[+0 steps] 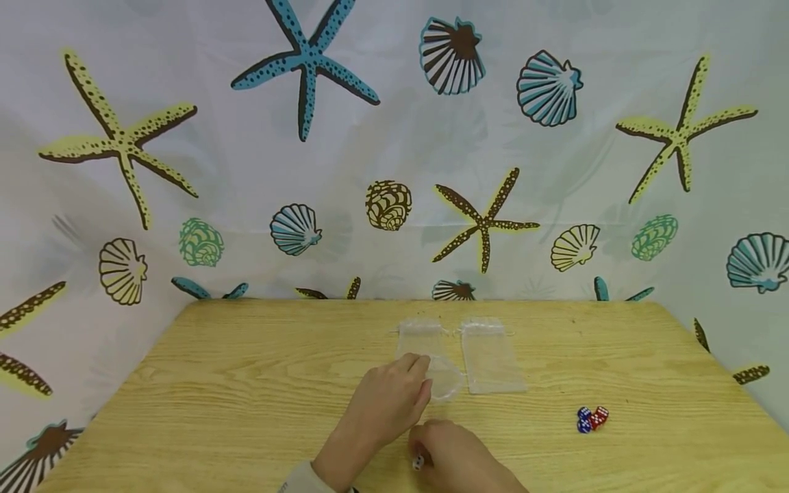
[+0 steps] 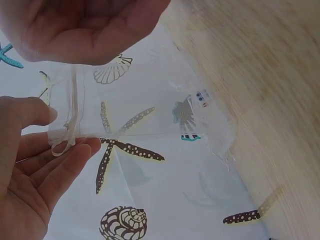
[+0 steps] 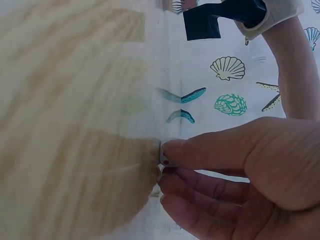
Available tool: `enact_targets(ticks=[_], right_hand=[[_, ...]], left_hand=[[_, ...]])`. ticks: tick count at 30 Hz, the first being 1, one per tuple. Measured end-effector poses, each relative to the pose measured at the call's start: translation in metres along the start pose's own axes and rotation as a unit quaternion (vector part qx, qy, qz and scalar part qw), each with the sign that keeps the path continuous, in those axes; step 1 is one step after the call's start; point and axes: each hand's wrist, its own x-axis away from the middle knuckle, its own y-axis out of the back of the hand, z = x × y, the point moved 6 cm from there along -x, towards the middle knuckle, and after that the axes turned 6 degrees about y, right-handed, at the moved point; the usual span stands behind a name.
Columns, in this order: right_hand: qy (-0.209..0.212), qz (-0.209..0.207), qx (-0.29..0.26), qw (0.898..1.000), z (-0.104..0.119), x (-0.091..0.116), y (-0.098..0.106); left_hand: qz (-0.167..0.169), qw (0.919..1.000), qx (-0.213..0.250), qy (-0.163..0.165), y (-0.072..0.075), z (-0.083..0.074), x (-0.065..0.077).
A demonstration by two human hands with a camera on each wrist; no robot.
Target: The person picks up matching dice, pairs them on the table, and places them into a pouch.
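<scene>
In the left wrist view, my left hand [image 2: 37, 165] pinches the drawstring end of a sheer white drawstring pouch [image 2: 140, 92] between thumb and fingers. The pouch hangs see-through from that hand; in the head view its lower part [image 1: 445, 382] shows beside the fingers. My right hand [image 1: 453, 452] is low at the table's near side, just below the left hand [image 1: 391, 394]. Between its thumb and fingers it pinches a small white die [image 1: 418, 463]. The right wrist view shows the die [image 3: 165, 154] close at the tabletop, mostly covered by the thumb.
Two more sheer pouches lie flat beyond the hands, a left one [image 1: 420, 334] partly covered and a right one [image 1: 494, 359]. Blue and red dice [image 1: 592, 419] sit in a cluster to the right on the wooden table [image 1: 246, 383]. A shell-patterned cloth [image 1: 345, 164] stands behind.
</scene>
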Motion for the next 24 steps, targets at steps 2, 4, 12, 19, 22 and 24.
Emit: enact_targets(ticks=[2, 4, 12, 19, 22, 24], right_hand=[[-0.004, 0.002, -0.004, 1.000, -0.001, 0.000, -0.001], [-0.009, 0.005, -0.005, 1.000, -0.001, 0.001, 0.000], [0.012, -0.039, -0.002, 0.999, 0.004, 0.007, 0.028], [0.056, -0.126, -0.024, 0.990, 0.010, 0.017, 0.066], [0.065, -0.178, -0.021, 0.982, 0.011, 0.022, 0.078], [0.066, -0.216, -0.012, 0.974, 0.010, 0.023, 0.084]], left_hand=[[0.001, 1.0000, 0.004, 0.000, 0.000, 0.000, 0.000], [0.002, 1.0000, 0.009, 0.003, 0.000, 0.001, 0.000], [-0.011, 0.9996, 0.019, 0.019, 0.002, 0.008, -0.002], [-0.008, 0.9982, 0.046, 0.038, 0.004, 0.012, -0.003], [-0.006, 0.9976, 0.053, 0.044, 0.005, 0.012, -0.003], [-0.006, 0.9971, 0.060, 0.046, 0.005, 0.013, -0.002]])
